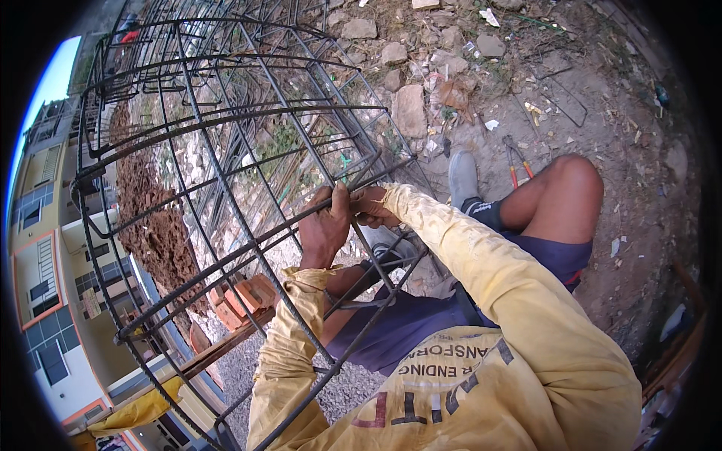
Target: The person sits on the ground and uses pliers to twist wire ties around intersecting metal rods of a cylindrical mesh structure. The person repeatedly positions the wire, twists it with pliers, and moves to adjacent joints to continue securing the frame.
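A long cage of dark steel rebar (259, 248) stretches from the lower left to the far top. My left hand (325, 225) is closed at a crossing of its bars, with the thumb up against a lengthwise bar. Just right of it, my right hand (372, 207) has its fingers curled in close to the same crossing. What the right fingers hold, if anything, is too small and hidden to make out. My left forearm reaches up among the bars, while the right one comes across from the lower right.
Pincers with red-orange handles (519, 161) lie on the dirt beyond my right knee. A bent steel stirrup (564, 98) lies farther right. Stones (410, 110) and litter are scattered at the top. Red bricks (244, 301) sit left of my arm, below the bars.
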The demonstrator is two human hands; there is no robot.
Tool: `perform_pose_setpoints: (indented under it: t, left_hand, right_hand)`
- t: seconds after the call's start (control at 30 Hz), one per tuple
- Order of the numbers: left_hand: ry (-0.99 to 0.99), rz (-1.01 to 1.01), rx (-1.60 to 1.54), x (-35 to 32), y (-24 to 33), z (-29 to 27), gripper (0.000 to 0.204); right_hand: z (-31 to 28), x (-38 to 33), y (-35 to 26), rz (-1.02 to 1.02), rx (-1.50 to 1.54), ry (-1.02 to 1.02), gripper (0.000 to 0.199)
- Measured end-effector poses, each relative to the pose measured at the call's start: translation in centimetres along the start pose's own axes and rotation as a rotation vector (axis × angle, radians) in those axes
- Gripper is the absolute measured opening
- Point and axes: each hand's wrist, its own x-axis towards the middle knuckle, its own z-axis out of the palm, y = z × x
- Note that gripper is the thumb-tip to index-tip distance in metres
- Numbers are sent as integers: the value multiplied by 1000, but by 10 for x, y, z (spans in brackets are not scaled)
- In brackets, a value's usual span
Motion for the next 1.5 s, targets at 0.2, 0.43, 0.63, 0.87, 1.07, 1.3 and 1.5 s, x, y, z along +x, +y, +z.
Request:
perform_pose_setpoints:
  t: [0.2, 0.43, 0.63, 0.87, 1.07, 1.3, 1.5]
  left_hand:
    - [93, -154, 6, -5, 12, -1, 49]
    - [-227, -396, -299, -7, -1, -7, 70]
    - [-312, -455, -372, -8, -5, -14, 68]
    - [-560, -315, -722, -2, -66, -23, 48]
    - [-482, -95, -690, -7, -103, 11, 36]
    - [-520, 331, -78, 1, -127, 2, 50]
    - [-527, -58, -679, 2, -123, -7, 26]
  right_hand:
    - [1, 42, 17, -371, 117, 109, 27]
    - [-9, 47, 35, -476, -147, 283, 26]
    - [3, 58, 20, -375, 237, 100, 25]
    - [-11, 76, 23, -465, 136, 5, 39]
    - [8, 69, 17, -454, 197, 98, 55]
    - [22, 42, 10, -381, 308, 183, 58]
    - [50, 13, 7, -447, 382, 288, 48]
